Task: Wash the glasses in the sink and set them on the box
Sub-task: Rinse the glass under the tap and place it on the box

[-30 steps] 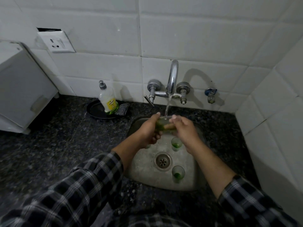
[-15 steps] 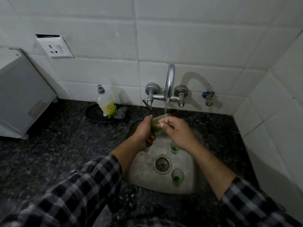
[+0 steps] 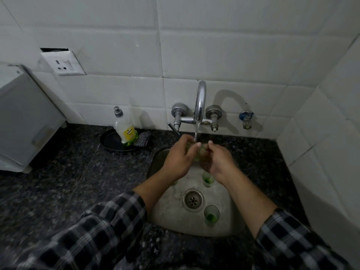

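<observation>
Two small glasses stand upright on the floor of the sink (image 3: pixel 171 215), mouths up and long axes vertical, green residue in each bottom: the far glass (image 3: pixel 208 179) just beyond the drain (image 3: pixel 193 199), the near glass (image 3: pixel 212 215) just to its near right. You have a third glass (image 3: pixel 195 152) at the far edge of the sink under the running tap (image 3: pixel 200 100), your left hand (image 3: pixel 179 158) and right hand (image 3: pixel 218 162) both curled close around it. Your fingers hide most of it, so I cannot tell which way its mouth points. Judge it light, stiff and brittle, and slippery while wet. Hold it round the wall with thumb and fingers, not by the rim. The box (image 3: pixel 25 117) sits at the far left of the counter (image 3: pixel 78 182), well apart from the sink
</observation>
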